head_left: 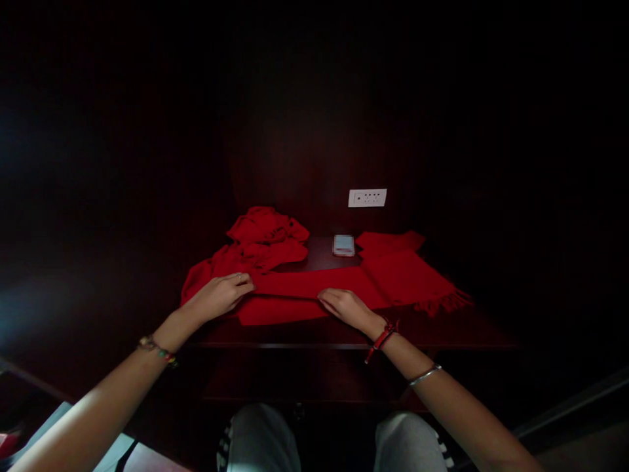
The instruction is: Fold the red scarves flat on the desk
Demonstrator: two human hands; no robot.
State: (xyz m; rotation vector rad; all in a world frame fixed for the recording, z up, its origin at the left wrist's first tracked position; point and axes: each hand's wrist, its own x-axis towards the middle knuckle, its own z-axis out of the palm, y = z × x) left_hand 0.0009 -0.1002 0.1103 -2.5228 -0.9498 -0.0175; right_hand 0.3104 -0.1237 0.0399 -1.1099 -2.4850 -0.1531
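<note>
A red scarf (344,282) lies stretched across the dark wooden shelf, its fringed end to the right. My left hand (227,293) pinches the scarf near its left part, thumb and fingers pressed together. Further right, my right hand (346,307) grips the near edge of the same scarf with closed fingertips. Between the hands the raised edge runs straight, and a lower layer of red cloth shows beneath it. Behind my left hand sits a crumpled heap of red cloth (268,226).
A small pale rectangular item (343,246) rests on the shelf behind the scarf. On the dark back wall is a white socket panel (367,198). The shelf's front edge (304,345) runs above my knees. Dark walls stand on both sides.
</note>
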